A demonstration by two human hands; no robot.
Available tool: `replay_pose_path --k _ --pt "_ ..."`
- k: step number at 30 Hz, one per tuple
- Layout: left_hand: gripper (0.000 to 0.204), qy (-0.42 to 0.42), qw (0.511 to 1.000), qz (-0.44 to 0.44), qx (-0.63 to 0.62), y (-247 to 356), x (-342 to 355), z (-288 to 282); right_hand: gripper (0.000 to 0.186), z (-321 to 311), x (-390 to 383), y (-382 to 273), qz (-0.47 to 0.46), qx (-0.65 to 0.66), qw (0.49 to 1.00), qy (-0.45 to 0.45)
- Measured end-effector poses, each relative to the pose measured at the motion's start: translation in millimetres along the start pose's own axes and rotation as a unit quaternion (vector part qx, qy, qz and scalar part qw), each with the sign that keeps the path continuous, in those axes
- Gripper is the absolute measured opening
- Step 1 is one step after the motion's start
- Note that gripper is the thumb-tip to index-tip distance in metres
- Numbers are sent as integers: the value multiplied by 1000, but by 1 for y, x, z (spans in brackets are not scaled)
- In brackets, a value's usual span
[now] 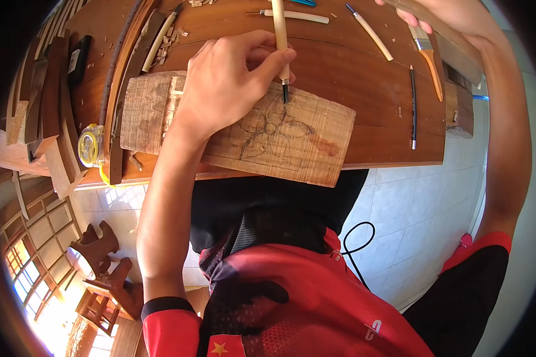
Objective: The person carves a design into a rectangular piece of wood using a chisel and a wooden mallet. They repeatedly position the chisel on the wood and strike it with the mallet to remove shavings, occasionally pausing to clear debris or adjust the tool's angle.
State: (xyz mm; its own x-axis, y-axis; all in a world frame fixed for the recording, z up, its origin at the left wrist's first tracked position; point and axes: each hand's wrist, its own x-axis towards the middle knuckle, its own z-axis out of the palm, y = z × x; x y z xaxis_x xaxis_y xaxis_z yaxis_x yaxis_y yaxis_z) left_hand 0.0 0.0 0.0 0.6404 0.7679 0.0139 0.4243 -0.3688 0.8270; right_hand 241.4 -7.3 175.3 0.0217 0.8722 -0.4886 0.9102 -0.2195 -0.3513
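My left hand (226,77) grips a carving chisel (280,24) by its pale wooden handle, holding it upright. The dark metal tip meets the upper part of a thick wooden block (324,128), at the edge of a flower outline drawn in pencil. The block lies slantwise on the table's near edge, with its left part under my wrist. At the upper right, my right hand (458,21) is raised, its fingers curled around a wooden bar (432,22); the bar's far end is cut off by the view.
On the brown table (351,77) lie a pencil (413,107), a flat brush (427,62) and pale-handled chisels (372,33). Wood shavings (171,43) lie at the back left. A yellow tape measure (90,146) and wooden strips (56,113) stand along the left side.
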Motion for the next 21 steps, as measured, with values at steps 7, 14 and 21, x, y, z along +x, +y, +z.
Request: replay_pose_path --k 7,14,21 --pt "33 1 1000 9 -10 1 2 11 33 5 -8 -5 3 -34 999 35" --pt "32 -9 1000 9 -8 2 2 9 31 -1 -4 4 7 -7 1000 -7" --pt "32 -17 1000 19 -2 2 1 5 31 5 -5 2 10 4 1000 9"
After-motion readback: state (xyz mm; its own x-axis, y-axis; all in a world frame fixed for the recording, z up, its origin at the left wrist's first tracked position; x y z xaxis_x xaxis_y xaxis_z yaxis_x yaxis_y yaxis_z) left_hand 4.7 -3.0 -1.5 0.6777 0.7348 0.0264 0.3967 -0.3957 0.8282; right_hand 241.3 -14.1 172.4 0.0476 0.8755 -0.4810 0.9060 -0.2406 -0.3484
